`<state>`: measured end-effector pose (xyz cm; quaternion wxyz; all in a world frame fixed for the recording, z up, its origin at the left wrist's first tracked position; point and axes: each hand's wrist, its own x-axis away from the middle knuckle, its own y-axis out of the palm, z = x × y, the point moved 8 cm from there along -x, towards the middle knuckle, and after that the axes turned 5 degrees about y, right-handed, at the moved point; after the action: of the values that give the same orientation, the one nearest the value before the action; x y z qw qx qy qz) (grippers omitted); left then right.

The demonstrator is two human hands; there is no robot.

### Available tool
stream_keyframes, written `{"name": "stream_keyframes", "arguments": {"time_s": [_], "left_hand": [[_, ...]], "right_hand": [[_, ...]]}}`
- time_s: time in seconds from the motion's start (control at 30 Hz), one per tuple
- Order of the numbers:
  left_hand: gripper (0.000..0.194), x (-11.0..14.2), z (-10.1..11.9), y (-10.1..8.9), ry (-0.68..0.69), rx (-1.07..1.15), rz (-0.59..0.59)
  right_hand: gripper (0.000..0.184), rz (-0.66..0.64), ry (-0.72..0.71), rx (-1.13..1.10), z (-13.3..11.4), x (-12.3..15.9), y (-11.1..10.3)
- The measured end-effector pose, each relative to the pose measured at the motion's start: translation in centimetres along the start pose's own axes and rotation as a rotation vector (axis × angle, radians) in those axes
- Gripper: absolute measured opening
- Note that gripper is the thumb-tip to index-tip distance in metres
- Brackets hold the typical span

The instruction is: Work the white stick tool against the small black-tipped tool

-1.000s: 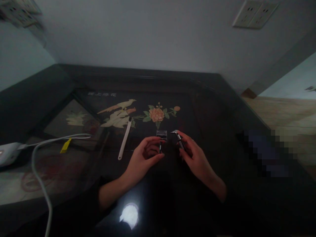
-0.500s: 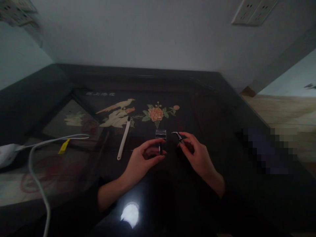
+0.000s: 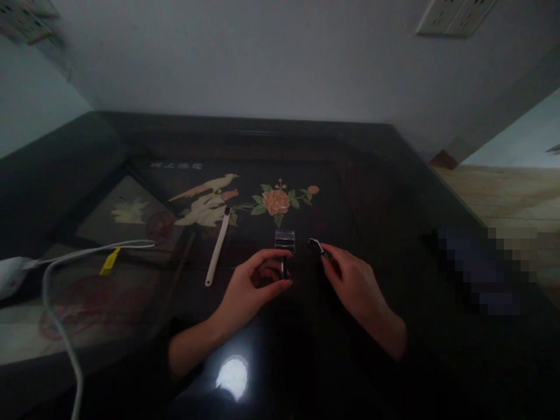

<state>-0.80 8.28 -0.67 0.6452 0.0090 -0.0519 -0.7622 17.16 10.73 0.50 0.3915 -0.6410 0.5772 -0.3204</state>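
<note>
Two pieces in hand — not yet joined.
Just below the inlaid flower (image 3: 277, 202), our left hand (image 3: 249, 289) pinches a clear-headed razor (image 3: 284, 242); our right hand (image 3: 354, 284) pinches a small metal piece (image 3: 316, 245) beside it — apart.

White cable (image 3: 56, 326) cut by bottom edge; wall sockets (image 3: 455, 14) cropped.

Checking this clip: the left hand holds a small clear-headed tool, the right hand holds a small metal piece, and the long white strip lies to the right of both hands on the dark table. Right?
Not quite. In the head view the long white strip lies to the left of both hands, near the inlaid bird, not right. The left hand does hold the small clear-headed tool, and the right hand the small metal piece, over the dark table.
</note>
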Motion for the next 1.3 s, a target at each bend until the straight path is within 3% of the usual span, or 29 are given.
{"name": "stream_keyframes", "arguments": {"time_s": [0.23,0.67,0.8,0.97,1.17,1.3], "left_hand": [[0.041,-0.1,0.0,0.0,0.008,-0.052,-0.017],[0.041,0.1,0.1,0.2,0.003,-0.136,-0.05],[0.042,0.0,0.2,0.2,0.022,-0.153,-0.057],[0.042,-0.1,0.4,0.3,0.049,-0.158,-0.06],[0.048,0.5,0.7,2.0,0.123,-0.247,-0.25],[0.044,1.0,0.6,2.6,0.213,-0.384,-0.345]], "right_hand": [[0.036,-0.101,0.082,0.193,0.2,0.2,0.4],[0.042,-0.125,0.165,0.395,-0.6,-0.5,0.9],[0.039,-0.023,0.129,0.295,-0.8,-0.6,-0.1],[0.034,0.135,-0.052,0.006,-1.5,-0.6,-2.1],[0.036,0.122,-0.089,-0.25,-2.8,-0.8,-3.0],[0.03,0.076,-0.155,-0.314,-6.2,-1.4,-3.4]]}}
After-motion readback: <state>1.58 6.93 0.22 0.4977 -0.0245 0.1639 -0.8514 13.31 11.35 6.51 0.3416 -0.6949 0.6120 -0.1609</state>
